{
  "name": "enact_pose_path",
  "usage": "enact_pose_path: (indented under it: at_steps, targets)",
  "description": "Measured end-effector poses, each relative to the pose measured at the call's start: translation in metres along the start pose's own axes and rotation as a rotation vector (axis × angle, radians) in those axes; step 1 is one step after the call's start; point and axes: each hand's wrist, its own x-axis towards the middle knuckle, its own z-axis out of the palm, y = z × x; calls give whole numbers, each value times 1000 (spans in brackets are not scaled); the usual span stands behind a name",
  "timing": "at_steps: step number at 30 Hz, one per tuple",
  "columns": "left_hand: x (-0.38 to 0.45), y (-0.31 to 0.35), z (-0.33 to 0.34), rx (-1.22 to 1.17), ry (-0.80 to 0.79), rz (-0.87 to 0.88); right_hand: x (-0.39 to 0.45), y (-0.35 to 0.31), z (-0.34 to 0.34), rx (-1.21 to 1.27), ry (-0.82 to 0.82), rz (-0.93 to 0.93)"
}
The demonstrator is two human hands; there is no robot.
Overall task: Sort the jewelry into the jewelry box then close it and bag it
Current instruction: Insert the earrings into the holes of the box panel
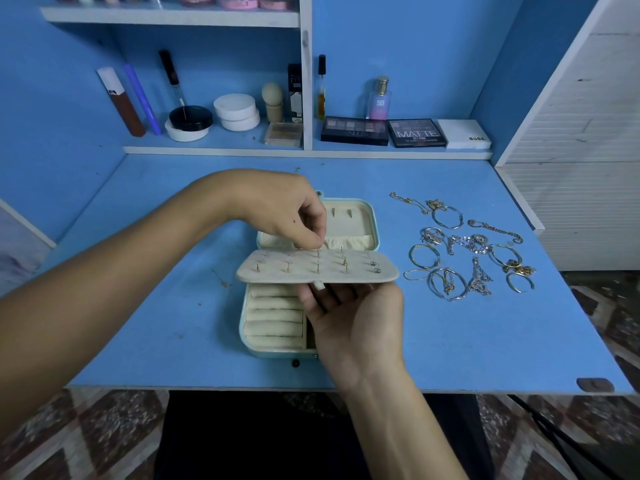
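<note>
Box [367, 211] open on desk; L hand [287, 209] grip pinches earring post [318, 252], R hand [353, 313] fingers flat under panel [317, 266].

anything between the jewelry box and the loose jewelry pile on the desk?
No. In the head view, only bare blue desk lies between the jewelry box and the loose jewelry pile. The earring panel's right end overhangs part of that gap.

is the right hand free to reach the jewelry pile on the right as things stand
Probably not yet: the right hand props up the earring panel. The path to the jewelry pile itself looks open.
</note>
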Motion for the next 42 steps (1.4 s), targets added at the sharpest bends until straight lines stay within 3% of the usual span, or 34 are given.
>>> enact_pose_path:
  at_steps: [42]
  targets:
    - [3,5,4,12,-14,2,-1,-1,-1,11,-5,-30]
